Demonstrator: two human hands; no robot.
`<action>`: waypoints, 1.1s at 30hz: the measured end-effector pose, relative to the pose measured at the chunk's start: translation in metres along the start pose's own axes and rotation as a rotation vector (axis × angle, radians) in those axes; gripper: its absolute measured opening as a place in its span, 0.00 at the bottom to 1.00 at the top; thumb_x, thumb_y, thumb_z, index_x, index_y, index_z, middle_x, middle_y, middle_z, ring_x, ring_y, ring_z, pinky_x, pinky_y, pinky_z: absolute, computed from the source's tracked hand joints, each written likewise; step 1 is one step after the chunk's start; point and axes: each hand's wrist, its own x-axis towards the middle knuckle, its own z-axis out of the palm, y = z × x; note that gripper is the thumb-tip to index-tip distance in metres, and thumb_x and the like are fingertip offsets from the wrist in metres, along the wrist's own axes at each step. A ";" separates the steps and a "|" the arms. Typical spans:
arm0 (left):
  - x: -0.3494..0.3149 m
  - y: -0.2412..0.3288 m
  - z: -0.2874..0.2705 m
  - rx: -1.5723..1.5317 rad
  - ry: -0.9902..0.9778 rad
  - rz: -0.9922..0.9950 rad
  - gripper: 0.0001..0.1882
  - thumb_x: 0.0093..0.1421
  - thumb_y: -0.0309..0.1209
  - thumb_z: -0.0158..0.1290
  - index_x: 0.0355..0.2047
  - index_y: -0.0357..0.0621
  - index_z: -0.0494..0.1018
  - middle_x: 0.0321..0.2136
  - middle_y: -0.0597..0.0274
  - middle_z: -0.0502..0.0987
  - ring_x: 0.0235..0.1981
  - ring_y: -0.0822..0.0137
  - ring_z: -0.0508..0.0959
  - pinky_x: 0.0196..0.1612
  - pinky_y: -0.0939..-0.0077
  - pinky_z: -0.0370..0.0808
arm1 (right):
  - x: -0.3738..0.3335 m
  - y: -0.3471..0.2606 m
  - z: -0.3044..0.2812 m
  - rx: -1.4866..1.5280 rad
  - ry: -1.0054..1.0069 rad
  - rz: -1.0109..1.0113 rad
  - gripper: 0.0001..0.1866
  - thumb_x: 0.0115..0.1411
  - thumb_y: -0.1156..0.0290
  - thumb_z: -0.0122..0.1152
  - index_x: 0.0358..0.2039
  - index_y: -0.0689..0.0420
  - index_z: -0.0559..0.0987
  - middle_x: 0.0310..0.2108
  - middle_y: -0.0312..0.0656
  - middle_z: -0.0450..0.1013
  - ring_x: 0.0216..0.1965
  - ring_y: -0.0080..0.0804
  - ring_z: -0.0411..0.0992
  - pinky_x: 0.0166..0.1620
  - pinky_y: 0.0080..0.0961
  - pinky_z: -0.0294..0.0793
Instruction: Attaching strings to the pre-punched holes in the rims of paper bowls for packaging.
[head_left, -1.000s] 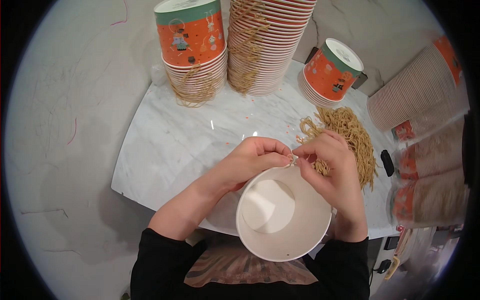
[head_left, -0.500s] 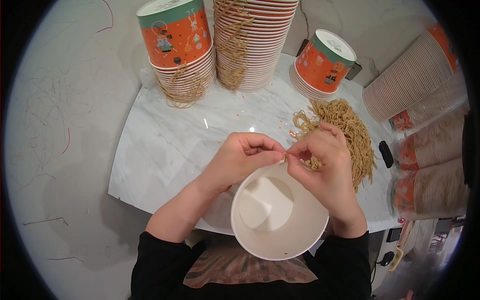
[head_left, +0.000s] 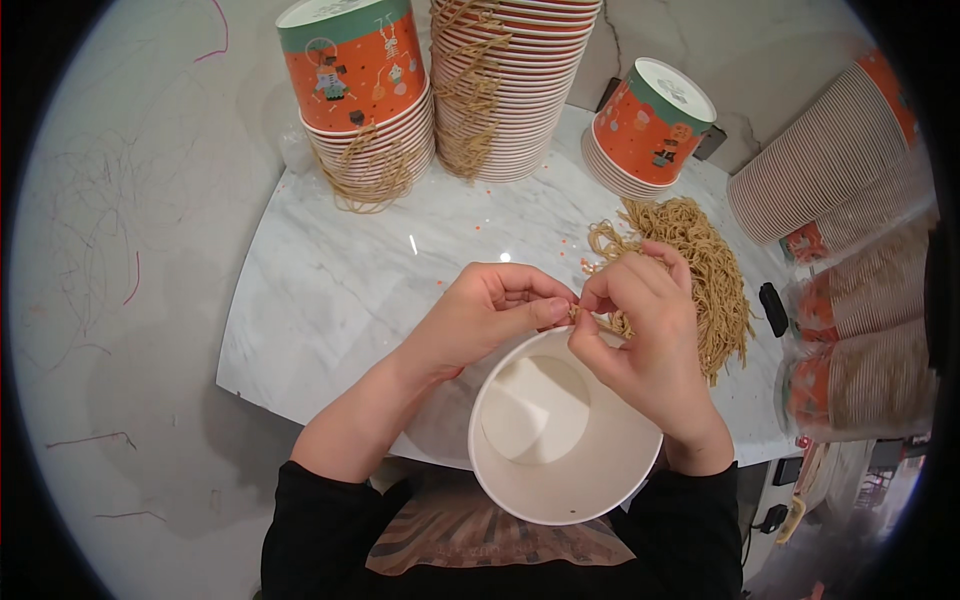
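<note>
Note both hands close together at the far rim of the white tub. See a tan bit of cord pinched between thumb and forefinger of the left hand, with thumb and forefinger of the right hand nearly tip to tip at the same spot; cannot tell whether clamped on the cord too or only close against it. Find the tub below the fingers, mouth tilted up toward the camera, over the near edge of the table; cannot make out its support from above. Looks like close work on the cord at the rim, probably a knot or a threaded end, too small to make out. Best to hold the left pinch firm and low, right against the rim, to stop any slipping. Pull with the right in short, even tugs, in line with the cord rather than sideways, to spare the seemingly thin wall. Leave enough tail for a second grip. Steady the tub lightly with the forearms to prevent rolling, without squeezing its mouth out of round. Keep the right wrist clear of the loose pile just beside it, to avoid snagging strands.
</note>
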 end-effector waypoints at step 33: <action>0.008 0.002 -0.012 0.096 0.051 0.061 0.06 0.67 0.27 0.58 0.39 0.36 0.79 0.32 0.66 0.82 0.35 0.79 0.80 0.39 0.84 0.78 | 0.001 0.011 -0.004 0.272 -0.077 0.076 0.07 0.51 0.76 0.68 0.27 0.58 0.76 0.25 0.38 0.72 0.29 0.37 0.72 0.42 0.32 0.68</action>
